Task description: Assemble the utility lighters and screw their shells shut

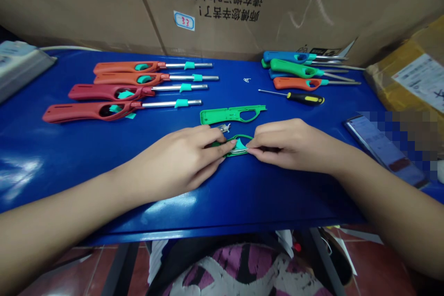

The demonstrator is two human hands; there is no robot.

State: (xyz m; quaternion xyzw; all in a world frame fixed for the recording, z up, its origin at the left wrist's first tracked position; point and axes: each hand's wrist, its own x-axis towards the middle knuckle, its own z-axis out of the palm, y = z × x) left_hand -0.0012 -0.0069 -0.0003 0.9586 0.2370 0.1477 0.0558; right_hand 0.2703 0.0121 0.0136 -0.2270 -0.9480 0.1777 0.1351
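At the fingertips, a green half-shell holds a turquoise trigger

Nine lighters can be counted on one table: four on the left, two red and two orange; five in the overlapping pile on the right, two blue, two green, one orange. Four teal clips sit on the left four's rods. There are also two green shells, one screwdriver, one phone, two boxes, one left hand and one right hand.
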